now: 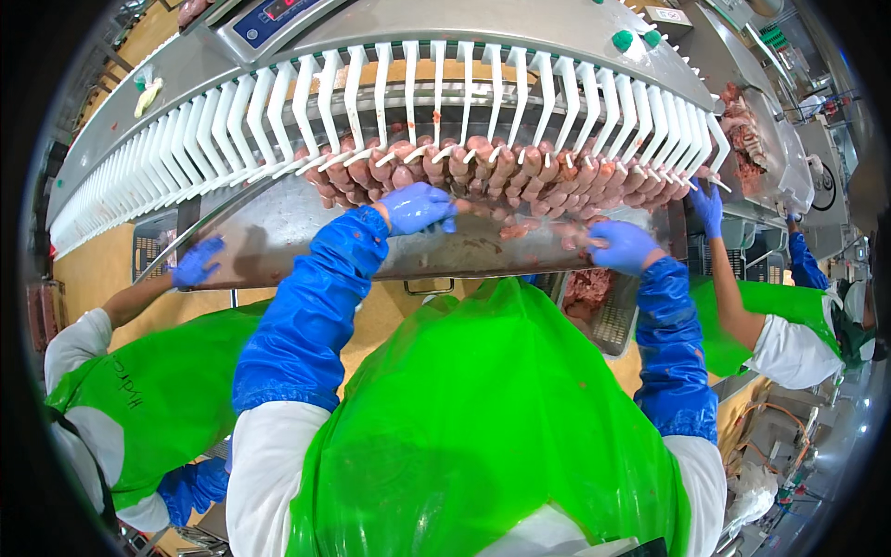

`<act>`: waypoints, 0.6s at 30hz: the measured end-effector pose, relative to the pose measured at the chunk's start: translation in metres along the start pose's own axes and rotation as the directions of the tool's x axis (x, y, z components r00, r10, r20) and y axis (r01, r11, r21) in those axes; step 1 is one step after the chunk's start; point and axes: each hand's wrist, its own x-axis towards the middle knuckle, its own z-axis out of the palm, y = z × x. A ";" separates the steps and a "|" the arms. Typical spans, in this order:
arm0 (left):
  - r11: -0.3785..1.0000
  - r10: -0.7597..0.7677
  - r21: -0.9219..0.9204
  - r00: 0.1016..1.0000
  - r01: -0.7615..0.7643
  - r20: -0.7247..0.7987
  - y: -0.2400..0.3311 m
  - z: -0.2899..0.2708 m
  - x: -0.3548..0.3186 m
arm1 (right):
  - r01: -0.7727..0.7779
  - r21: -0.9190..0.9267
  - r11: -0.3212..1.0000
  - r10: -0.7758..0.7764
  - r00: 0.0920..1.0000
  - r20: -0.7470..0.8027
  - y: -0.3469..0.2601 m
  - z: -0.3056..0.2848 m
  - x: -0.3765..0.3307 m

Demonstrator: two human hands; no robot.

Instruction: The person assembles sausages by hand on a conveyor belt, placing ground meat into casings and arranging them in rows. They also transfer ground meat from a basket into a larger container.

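Observation:
Linked sausages [520,176] hang in thick loops from a long curved row of white hooks [411,93] in front of me. A slack stretch of the sausage string [520,227] runs between my two hands, just above the metal tray. My left hand [416,210], in a blue-purple glove, is closed at the left end of that stretch, close under the hanging loops. At its right end my right hand [624,246], gloved the same, is closed on the string; motion blurs its fingertips. Blue sleeves cover both my forearms.
Below the hooks spans a metal tray [306,232]. A crate [613,334] of raw meat stands beneath its right side. Co-workers' gloved hands are near its left end [197,262] and by the right-hand hooks [707,209]. A scale [264,28] sits behind the hooks.

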 end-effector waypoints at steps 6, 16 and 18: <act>0.974 0.153 -0.167 0.988 -0.154 -0.017 0.022 0.011 -0.004 | 0.588 0.137 0.798 -0.500 0.770 -0.396 -0.147 0.009 0.063; 0.928 -0.146 -0.353 0.988 0.121 -0.045 0.042 0.002 -0.052 | 0.266 0.892 0.367 -0.382 0.917 -0.116 -0.153 0.055 0.089; 0.976 -0.194 0.143 0.946 0.162 0.259 0.045 -0.006 -0.045 | 0.289 0.808 0.513 -0.392 0.917 -0.080 -0.150 0.043 0.091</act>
